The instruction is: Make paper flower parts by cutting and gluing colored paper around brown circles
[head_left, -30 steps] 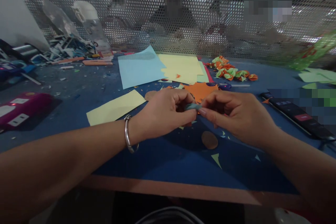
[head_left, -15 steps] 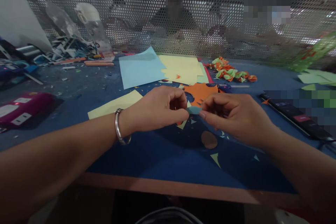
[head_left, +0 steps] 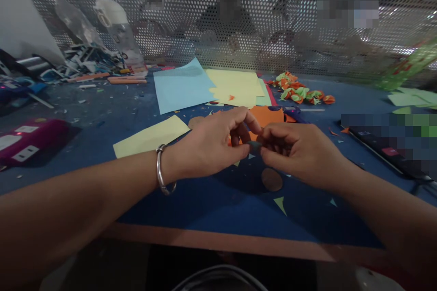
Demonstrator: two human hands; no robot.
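Observation:
A small blue-green piece of paper (head_left: 254, 146) is pinched between my two hands, above the blue tabletop (head_left: 205, 209). My left hand (head_left: 221, 145), a silver bangle at its wrist, closes thumb and fingers on the paper's left side. On its right side, my right hand (head_left: 297, 150) grips it between thumb and forefinger. Much of the paper is hidden by the fingers. Just beyond them lies a cut orange sheet (head_left: 269, 117). Below my right hand is a flat brown disc (head_left: 272, 179). Pale yellow paper (head_left: 150, 136) lies left of my left hand.
Behind are a blue sheet (head_left: 182, 88), yellow sheets (head_left: 235, 84) and orange-green crumpled paper pieces (head_left: 300, 91). A clear bottle (head_left: 124, 36) stands back left, a magenta case (head_left: 34, 141) lies left, and a phone (head_left: 382, 145) right. A perforated metal screen (head_left: 177, 18) closes the back.
My left hand has shifted right, its forefinger now reaching over to my right hand's fingertips. Less of the blue-green paper shows between them. A second brown disc is uncovered behind my left hand.

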